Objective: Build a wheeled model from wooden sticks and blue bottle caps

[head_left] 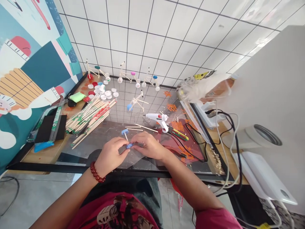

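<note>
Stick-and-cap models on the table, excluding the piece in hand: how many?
4. Along the tiled wall: green-topped model left, pink-topped model middle, blue-topped model right. Fourth model is nearer, just beyond the glue gun.

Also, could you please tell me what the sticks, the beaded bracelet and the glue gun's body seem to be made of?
The sticks look like bare wood or bamboo: pale, tan, matte. The bracelet has glossy dark-red beads, perhaps polished wood, stone or plastic. The glue gun has a smooth white body, likely moulded plastic.
</note>
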Tool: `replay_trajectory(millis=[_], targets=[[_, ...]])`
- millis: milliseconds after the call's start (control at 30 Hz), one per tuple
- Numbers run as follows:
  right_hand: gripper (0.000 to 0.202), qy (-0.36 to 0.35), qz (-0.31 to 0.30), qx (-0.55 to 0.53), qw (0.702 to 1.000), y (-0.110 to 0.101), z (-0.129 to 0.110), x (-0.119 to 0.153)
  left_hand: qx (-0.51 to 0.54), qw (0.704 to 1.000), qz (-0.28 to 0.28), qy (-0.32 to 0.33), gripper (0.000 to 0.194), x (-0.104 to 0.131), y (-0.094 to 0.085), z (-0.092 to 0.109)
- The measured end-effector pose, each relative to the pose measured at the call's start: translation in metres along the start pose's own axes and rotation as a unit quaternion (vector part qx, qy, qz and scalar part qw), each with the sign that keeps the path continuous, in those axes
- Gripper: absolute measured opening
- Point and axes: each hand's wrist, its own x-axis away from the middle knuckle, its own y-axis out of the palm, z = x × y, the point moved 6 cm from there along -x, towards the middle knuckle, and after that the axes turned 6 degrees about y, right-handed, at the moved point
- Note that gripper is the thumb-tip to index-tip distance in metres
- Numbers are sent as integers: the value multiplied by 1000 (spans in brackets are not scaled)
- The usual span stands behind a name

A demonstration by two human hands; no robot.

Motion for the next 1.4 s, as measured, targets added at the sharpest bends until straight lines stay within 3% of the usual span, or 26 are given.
replay_trajectory(millis=[267,367,500,1000,1167,1200,1300,1400], targets=[[10,1,15,2,1000,4,-2,1,11,1000,1,2,8,-2,-3,1],[7,10,19,-1,1000,4,-2,1,28,999,-24,-5,3,-1,-3,-1],[8,28,0,-11,1000,5,-2,0,23,998,-54,3,12,-1,-3,-2],[7,23,8,-14,1000,9,-3,0,28,998,-33,39,15,-3,-6,3],[8,15,27,-17,999,8,0,-1,20,998,-53,9,9,-1,-5,-1],[8,15,33,-14,999,7,0,-1,17,998,-55,3,6,0,-7,-2],[10,17,38,16,999,6,2,0,3,999,-33,-13,24,-3,-19,-7],[12,17,29,49,998,5,2,0,-9,1000,6,-24,22,-14,-36,-18]])
